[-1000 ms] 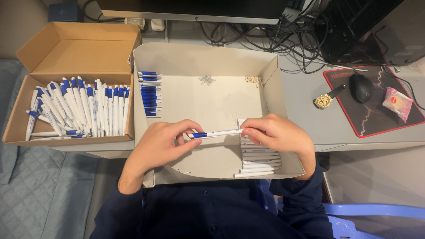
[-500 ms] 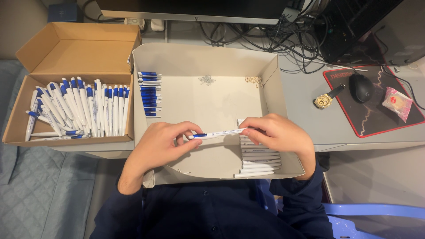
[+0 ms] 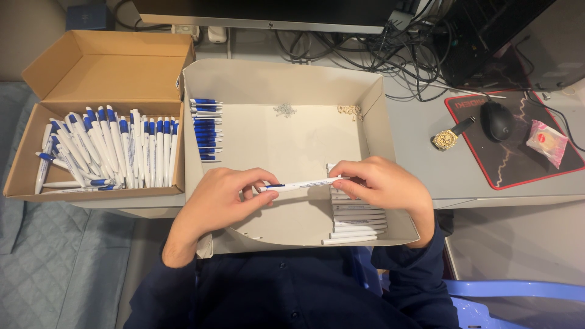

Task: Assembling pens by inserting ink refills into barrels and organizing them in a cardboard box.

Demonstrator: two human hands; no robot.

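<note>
We hold a white pen (image 3: 303,184) with a blue tip level over the shallow grey box (image 3: 286,79), near its front edge. Our left hand (image 3: 220,201) pinches the blue end between closed thumb and fingers; our right hand (image 3: 379,184) closes its fingertips on the other end. Below the right hand, inside the box, lies a stack of white barrels (image 3: 358,218). Blue pen parts (image 3: 205,129) line the box's left wall. Left of the box stands a cardboard carton (image 3: 103,67) of finished pens (image 3: 109,149).

Even indoor light, soft shadows, sharp
</note>
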